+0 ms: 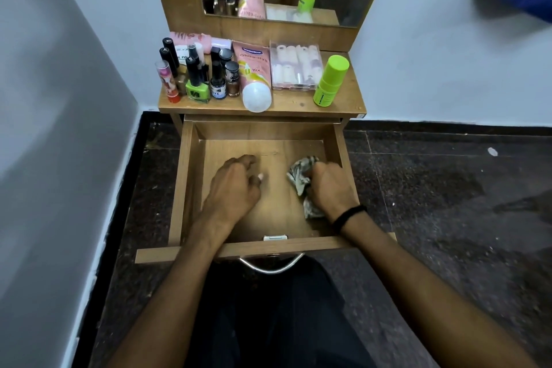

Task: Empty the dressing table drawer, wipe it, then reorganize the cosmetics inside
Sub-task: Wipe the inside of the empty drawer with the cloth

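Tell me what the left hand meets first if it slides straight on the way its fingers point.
Only bare drawer floor lies ahead of the left hand; it would likely meet the drawer's back wall first. The cloth sits off to its right.

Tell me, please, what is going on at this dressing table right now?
A person appears to be wiping the open drawer. The right hand grips a crumpled cloth on the drawer's floor; the left hand rests on the floor beside it, holding nothing. On the tabletop sit nail polish bottles, a pink tube, a clear box and a green bottle.
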